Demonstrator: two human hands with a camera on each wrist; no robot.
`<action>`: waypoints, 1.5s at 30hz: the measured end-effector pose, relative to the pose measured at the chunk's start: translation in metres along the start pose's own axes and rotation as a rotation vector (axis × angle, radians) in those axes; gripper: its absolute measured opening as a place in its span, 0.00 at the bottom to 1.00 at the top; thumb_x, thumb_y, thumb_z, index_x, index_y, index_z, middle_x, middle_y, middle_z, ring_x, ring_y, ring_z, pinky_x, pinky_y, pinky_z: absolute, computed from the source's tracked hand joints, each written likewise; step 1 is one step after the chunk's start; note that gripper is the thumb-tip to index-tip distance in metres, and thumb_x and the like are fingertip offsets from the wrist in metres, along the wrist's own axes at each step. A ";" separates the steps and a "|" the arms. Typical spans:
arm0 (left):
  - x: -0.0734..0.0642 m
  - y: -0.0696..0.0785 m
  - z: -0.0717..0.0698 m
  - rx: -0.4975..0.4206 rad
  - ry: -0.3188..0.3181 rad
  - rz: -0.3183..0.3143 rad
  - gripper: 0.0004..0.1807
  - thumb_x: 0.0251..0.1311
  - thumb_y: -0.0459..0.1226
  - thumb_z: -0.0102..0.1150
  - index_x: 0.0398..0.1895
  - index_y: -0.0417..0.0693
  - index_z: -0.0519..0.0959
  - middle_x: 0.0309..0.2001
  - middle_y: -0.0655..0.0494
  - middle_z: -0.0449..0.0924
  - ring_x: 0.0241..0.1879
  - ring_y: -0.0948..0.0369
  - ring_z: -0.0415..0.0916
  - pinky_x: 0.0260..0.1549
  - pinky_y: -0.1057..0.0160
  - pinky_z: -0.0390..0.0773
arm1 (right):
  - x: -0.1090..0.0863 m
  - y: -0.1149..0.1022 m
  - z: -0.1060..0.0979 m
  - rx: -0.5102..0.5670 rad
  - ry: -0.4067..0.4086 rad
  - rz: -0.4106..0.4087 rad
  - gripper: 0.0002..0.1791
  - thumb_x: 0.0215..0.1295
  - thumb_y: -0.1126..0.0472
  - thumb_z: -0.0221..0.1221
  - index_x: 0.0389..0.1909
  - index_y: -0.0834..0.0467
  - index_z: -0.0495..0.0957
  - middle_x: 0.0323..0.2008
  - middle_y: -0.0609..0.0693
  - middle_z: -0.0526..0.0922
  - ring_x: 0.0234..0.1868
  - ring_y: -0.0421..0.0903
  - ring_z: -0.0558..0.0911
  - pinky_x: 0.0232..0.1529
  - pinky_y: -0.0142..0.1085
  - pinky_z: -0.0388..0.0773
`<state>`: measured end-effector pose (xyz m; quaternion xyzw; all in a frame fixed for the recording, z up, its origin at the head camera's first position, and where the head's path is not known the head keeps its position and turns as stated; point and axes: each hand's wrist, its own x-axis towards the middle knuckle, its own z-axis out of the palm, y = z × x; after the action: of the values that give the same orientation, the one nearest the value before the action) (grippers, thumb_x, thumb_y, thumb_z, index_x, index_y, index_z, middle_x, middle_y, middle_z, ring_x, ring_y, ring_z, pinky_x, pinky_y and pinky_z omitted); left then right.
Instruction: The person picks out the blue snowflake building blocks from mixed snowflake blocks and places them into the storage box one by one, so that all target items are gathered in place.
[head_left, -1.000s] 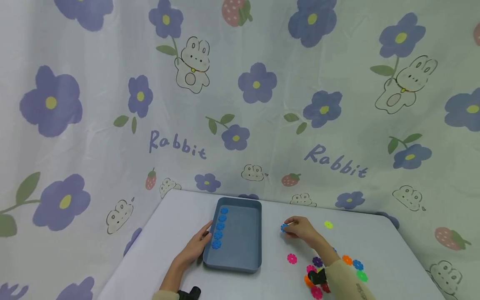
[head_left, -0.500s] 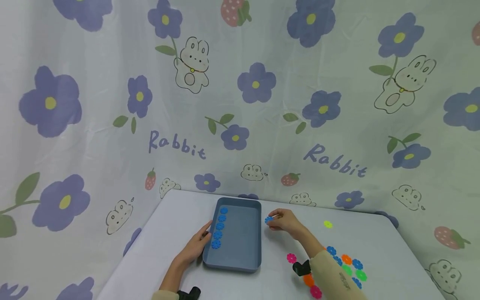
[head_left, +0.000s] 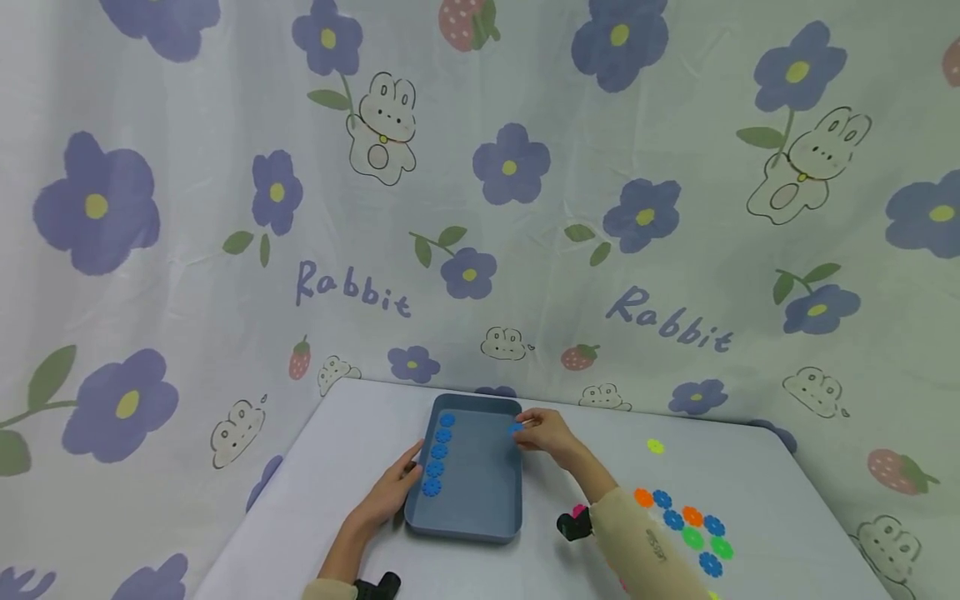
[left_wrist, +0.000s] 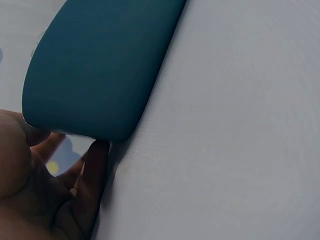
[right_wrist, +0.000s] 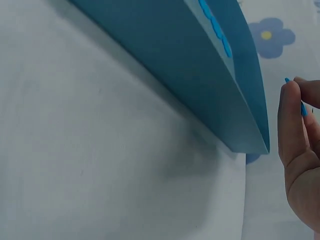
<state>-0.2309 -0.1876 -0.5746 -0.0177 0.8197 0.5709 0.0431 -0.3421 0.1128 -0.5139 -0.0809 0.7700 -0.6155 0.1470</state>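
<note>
Because the disc is thin, right hand (head_left: 546,433): fingertip pinch, thumb and finger on one blue disc (head_left: 516,429), likely to leave its edge free.
Pinched disc: at tray's right rim, toward far end; exact clearance above rim can't tell.
Left hand (head_left: 392,490): not wrapped round anything; fingers loosely extended on left wall of tray (head_left: 480,500), probably so it doesn't slide.
Blue row (head_left: 439,451): five discs, far to near along left wall, seemingly for neat spacing.
Tray floor: bare right of row, so most room there; raised rim all round.
Far side: table (head_left: 757,500) edge just beyond tray.
Right side: loose colored discs (head_left: 693,517), well apart from tray; black wrist mount (head_left: 575,525) hangs between.
</note>
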 end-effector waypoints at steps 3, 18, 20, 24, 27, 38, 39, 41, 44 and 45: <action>-0.002 0.001 -0.001 -0.010 0.000 -0.006 0.28 0.75 0.42 0.44 0.76 0.56 0.56 0.67 0.35 0.61 0.66 0.41 0.57 0.62 0.34 0.51 | 0.006 -0.004 0.010 0.013 -0.003 -0.003 0.19 0.55 0.74 0.66 0.48 0.72 0.76 0.31 0.53 0.76 0.30 0.44 0.82 0.36 0.38 0.82; 0.005 0.010 -0.009 0.066 0.051 0.021 0.27 0.75 0.39 0.45 0.75 0.50 0.58 0.54 0.43 0.71 0.54 0.47 0.67 0.55 0.38 0.64 | 0.036 -0.014 0.053 0.047 -0.027 0.017 0.20 0.57 0.73 0.65 0.51 0.73 0.75 0.35 0.55 0.81 0.30 0.45 0.84 0.42 0.45 0.81; 0.005 0.009 -0.008 0.057 0.054 0.014 0.27 0.75 0.38 0.45 0.75 0.51 0.58 0.55 0.43 0.71 0.55 0.47 0.67 0.56 0.38 0.63 | 0.038 -0.011 0.057 0.043 -0.025 0.021 0.21 0.57 0.72 0.65 0.51 0.72 0.75 0.35 0.55 0.82 0.30 0.45 0.85 0.40 0.43 0.82; 0.004 0.005 -0.004 0.054 0.059 0.011 0.26 0.75 0.39 0.44 0.75 0.52 0.60 0.57 0.41 0.71 0.59 0.43 0.65 0.58 0.35 0.60 | 0.043 -0.001 0.064 0.026 -0.025 0.025 0.22 0.57 0.71 0.66 0.52 0.72 0.75 0.33 0.55 0.83 0.31 0.46 0.85 0.38 0.40 0.82; 0.002 0.003 -0.002 0.047 0.066 0.002 0.26 0.75 0.39 0.44 0.74 0.52 0.60 0.60 0.38 0.69 0.63 0.39 0.62 0.59 0.33 0.57 | 0.046 0.006 0.068 0.019 -0.025 0.027 0.21 0.56 0.71 0.66 0.51 0.71 0.76 0.33 0.55 0.83 0.31 0.46 0.85 0.38 0.40 0.82; 0.003 0.000 0.001 0.045 0.041 0.043 0.27 0.75 0.39 0.44 0.75 0.52 0.59 0.66 0.31 0.61 0.67 0.35 0.54 0.61 0.33 0.53 | 0.050 0.019 0.077 -0.030 0.075 0.043 0.17 0.53 0.71 0.69 0.46 0.64 0.81 0.35 0.54 0.82 0.33 0.46 0.85 0.38 0.40 0.82; 0.004 0.000 0.001 0.042 0.036 0.047 0.27 0.75 0.39 0.44 0.75 0.52 0.59 0.67 0.31 0.61 0.67 0.35 0.54 0.61 0.33 0.53 | 0.050 0.020 0.077 -0.022 0.083 0.039 0.18 0.52 0.72 0.69 0.46 0.65 0.81 0.35 0.54 0.82 0.34 0.46 0.85 0.38 0.40 0.82; 0.005 0.001 0.001 0.042 0.029 0.056 0.27 0.75 0.38 0.44 0.75 0.51 0.59 0.67 0.31 0.61 0.67 0.35 0.55 0.61 0.34 0.54 | 0.050 0.022 0.076 -0.013 0.092 0.024 0.19 0.52 0.72 0.70 0.46 0.66 0.81 0.35 0.54 0.82 0.34 0.46 0.84 0.37 0.39 0.82; 0.006 0.003 0.000 0.033 0.027 0.055 0.27 0.75 0.39 0.44 0.75 0.51 0.59 0.67 0.31 0.60 0.68 0.36 0.54 0.62 0.35 0.53 | 0.050 0.024 0.077 -0.051 0.118 -0.011 0.19 0.51 0.71 0.71 0.45 0.67 0.81 0.33 0.53 0.82 0.32 0.45 0.83 0.35 0.39 0.81; 0.006 0.003 0.000 0.036 0.026 0.059 0.27 0.75 0.39 0.44 0.75 0.50 0.59 0.67 0.31 0.60 0.68 0.35 0.54 0.62 0.34 0.53 | 0.051 0.025 0.078 -0.066 0.128 -0.016 0.19 0.50 0.70 0.72 0.45 0.66 0.81 0.32 0.52 0.82 0.31 0.44 0.83 0.34 0.38 0.81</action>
<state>-0.2376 -0.1861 -0.5720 -0.0002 0.8304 0.5569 0.0157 -0.3635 0.0307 -0.5597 -0.0525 0.7971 -0.5949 0.0897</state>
